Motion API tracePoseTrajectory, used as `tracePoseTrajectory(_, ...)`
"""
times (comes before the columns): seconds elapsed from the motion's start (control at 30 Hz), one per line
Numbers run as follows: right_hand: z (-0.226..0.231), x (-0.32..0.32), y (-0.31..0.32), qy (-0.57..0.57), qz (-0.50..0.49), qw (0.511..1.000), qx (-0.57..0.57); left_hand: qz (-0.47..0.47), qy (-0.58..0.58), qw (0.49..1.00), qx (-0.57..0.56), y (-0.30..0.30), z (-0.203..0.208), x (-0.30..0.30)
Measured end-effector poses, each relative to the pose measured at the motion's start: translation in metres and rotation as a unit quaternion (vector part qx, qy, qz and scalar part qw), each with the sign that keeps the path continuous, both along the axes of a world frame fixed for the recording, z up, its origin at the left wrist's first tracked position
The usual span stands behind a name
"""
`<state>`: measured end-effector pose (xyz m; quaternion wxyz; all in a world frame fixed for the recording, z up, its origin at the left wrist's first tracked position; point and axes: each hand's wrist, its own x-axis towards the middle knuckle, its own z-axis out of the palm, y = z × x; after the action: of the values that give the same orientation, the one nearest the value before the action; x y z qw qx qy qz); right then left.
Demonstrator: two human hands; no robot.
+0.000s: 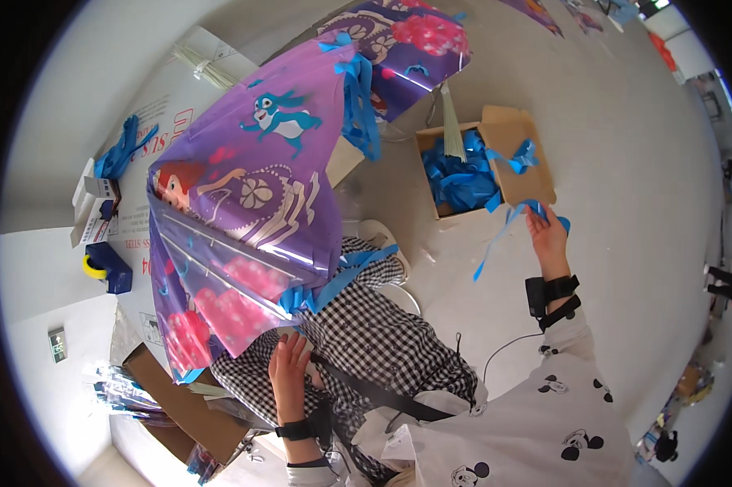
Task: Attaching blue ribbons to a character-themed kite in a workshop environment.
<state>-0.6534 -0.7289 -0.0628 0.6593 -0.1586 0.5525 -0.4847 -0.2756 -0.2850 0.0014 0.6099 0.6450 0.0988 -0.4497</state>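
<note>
A purple printed kite (pixel 293 203) with pink patches and cartoon figures lies over the table edge and my lap. Its thin rods show through the film, and blue ribbon (pixel 301 302) hangs at its lower corner. Below that corner, my left hand (pixel 289 369) rests with fingers extended and apart, nothing visibly gripped. Out to the right, my right hand (pixel 548 237) is closed on a strip of blue ribbon (pixel 496 237), whose loose end dangles to the left. Just beyond that hand stands an open cardboard box (pixel 546 174) heaped with blue ribbons (pixel 457 180).
Another purple kite (pixel 414 61) lies at the far side. Bundles of pale thin rods (pixel 453 130) lean by the box, with more rods (pixel 203 69) on the table. A blue tape dispenser (pixel 116 269) sits at left, above a brown carton (pixel 191 406). A black cable (pixel 500 349) trails near my right arm.
</note>
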Motion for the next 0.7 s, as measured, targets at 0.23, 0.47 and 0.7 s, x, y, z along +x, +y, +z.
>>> tracePoseTrajectory(0.23,0.022,0.042,-0.047,0.058,0.03,0.991,-0.113,0.149,0.141,0.967,-0.153,-0.023,-0.036,0.021)
tracePoseTrajectory(0.47,0.014,0.065,-0.109,0.171,0.004,0.975,-0.14,-0.128,-0.152,0.973,0.117,-0.075,0.015,-0.018)
tracePoseTrajectory(0.7,-0.093,0.026,-0.15,0.103,0.015,0.995,-0.01,-0.402,-0.47,0.781,-0.088,-0.155,0.034,-0.046)
